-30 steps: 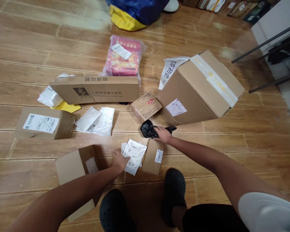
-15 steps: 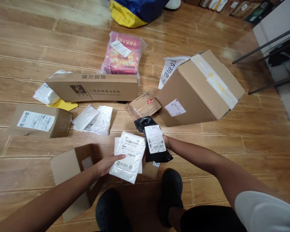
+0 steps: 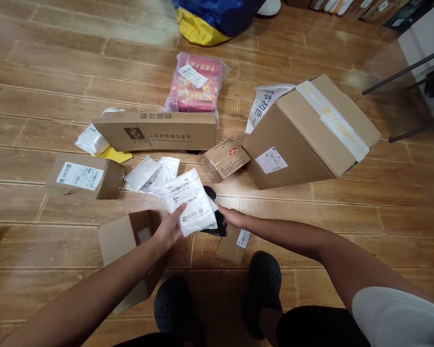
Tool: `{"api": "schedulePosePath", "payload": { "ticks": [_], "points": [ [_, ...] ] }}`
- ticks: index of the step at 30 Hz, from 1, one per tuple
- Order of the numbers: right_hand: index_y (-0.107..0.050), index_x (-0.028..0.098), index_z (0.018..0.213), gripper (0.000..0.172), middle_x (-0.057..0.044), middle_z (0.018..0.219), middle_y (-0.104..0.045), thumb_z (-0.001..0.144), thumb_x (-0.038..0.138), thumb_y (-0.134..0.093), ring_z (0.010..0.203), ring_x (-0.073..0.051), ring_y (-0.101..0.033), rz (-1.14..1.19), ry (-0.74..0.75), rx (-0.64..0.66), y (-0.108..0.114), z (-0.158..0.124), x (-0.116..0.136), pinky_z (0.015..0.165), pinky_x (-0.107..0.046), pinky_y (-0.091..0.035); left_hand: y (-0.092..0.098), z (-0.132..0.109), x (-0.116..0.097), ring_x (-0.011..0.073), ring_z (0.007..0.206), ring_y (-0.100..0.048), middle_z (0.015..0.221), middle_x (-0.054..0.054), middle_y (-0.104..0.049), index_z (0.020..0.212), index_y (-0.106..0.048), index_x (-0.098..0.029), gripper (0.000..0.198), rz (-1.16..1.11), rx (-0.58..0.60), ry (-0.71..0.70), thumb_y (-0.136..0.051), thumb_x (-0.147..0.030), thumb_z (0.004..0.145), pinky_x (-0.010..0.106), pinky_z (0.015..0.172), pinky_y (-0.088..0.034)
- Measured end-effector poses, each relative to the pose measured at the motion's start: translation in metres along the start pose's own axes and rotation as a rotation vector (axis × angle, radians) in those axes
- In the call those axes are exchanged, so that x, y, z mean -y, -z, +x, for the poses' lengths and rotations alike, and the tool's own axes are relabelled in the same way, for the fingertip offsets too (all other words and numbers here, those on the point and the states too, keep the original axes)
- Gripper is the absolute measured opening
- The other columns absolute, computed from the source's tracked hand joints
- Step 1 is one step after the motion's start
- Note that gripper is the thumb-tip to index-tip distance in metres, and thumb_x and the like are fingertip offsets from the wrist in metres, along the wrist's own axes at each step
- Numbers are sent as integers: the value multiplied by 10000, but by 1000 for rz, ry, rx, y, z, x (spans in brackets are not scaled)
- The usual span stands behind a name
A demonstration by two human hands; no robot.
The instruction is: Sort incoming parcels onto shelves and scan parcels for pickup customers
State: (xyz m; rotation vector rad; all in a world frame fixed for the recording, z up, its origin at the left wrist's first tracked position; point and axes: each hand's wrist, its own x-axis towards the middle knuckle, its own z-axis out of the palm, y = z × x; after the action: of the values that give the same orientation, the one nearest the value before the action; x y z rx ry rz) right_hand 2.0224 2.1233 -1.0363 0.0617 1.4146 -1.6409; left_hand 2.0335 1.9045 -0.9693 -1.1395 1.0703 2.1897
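White packet in your left hand, black packet in your right

Your left hand [image 3: 169,227] grips a white packet [image 3: 193,205] with the thumb pressed on its face and the other fingers underneath. Your right hand [image 3: 232,217] has its fingers closed on the right side of a black packet [image 3: 219,226]; the fingertips are hidden.

Both packets are raised above the floor [image 3: 329,212], well in from its edges, and the white one overlaps the black. The white packet is flat, roughly rectangular and slightly puckered, its plastic glossy. Its face carries barcode lines near the top, rows of small dark print and a square code toward the lower right; the print is too small to read. Another white edge shows from beneath it. The black packet is soft, dark and creased, mostly covered.

Just beyond your right hand's wrist side, nearer your feet, a slim cardboard box [image 3: 228,243] lies flat with a white label. Farther out, a small box with a red-and-white mark [image 3: 229,156] touches a large taped carton [image 3: 292,140], which stands toward the floor's far right corner.
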Motion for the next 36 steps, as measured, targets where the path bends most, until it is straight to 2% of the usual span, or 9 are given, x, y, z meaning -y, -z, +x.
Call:
{"api": "schedulePosePath", "payload": {
  "ticks": [5,12,15,18,21,24,28,33,36],
  "points": [
    [-390,207,1409,1090,-118,1398,-534,479,361,-937,1272,-303,-504,-121,163,100,-15,-4,-19,1100,-489,-387,-8,-9,-9,252,1159,-632,1358,95,-607,1279,-573,-174,409,-147,-7,-53,-632,-170,874,443,1004,-534],
    [-548,190,1292,837,-106,1300,-622,548,359,-892,1231,-304,-543,-157,311,-102,-31,23,-17,1106,-482,-381,-29,-39,-24,262,1193,-609,1276,119,-659,1286,-563,-148,391,-143,95,-29,-590,-208,901,441,1028,-514],
    [-528,153,1310,831,-100,1285,-629,558,306,-848,1191,-289,-564,-253,286,28,2,24,10,1071,-455,-411,-6,-31,-38,249,1195,-605,1259,84,-672,1244,-601,-175,416,-78,76,-185,-670,-202,835,407,1035,-509],
    [-641,137,1170,599,-37,1051,-721,590,224,-757,955,-236,-651,-543,8,214,37,28,31,913,-364,-508,35,-10,-47,224,1109,-650,1171,79,-708,1123,-663,-162,418,95,-36,-388,-769,-206,721,345,976,-535],
    [-731,142,885,354,31,713,-699,532,160,-750,672,-176,-630,-836,-247,299,49,45,37,705,-273,-515,65,14,-40,245,917,-702,948,87,-754,930,-701,-115,354,468,-40,-293,-793,-227,606,362,899,-545],
    [-707,169,814,334,53,678,-662,497,78,-765,643,-146,-605,-900,-130,109,36,69,34,636,-219,-461,66,32,-20,345,983,-670,892,79,-751,840,-704,-135,382,883,78,-23,-765,-135,464,446,941,-500],
    [-621,174,975,251,-6,872,-665,734,110,-649,789,-146,-607,-916,20,-249,14,78,29,714,-231,-441,42,44,14,400,1341,-415,1132,91,-708,773,-706,-186,421,943,60,52,-738,-38,380,409,1104,-353],
    [-529,204,943,249,-49,937,-621,929,442,-459,865,-186,-577,-803,90,-619,11,40,-4,789,-310,-436,37,33,57,385,985,-674,975,153,-741,879,-681,-137,318,661,63,325,-591,-179,577,482,822,-544],
    [-521,219,924,454,-24,821,-600,909,640,-351,778,-185,-596,-424,-76,-612,10,25,-34,724,-309,-462,46,26,82,386,856,-699,885,196,-737,902,-650,-98,318,482,46,458,-536,-234,639,510,739,-557]
  ]
}}
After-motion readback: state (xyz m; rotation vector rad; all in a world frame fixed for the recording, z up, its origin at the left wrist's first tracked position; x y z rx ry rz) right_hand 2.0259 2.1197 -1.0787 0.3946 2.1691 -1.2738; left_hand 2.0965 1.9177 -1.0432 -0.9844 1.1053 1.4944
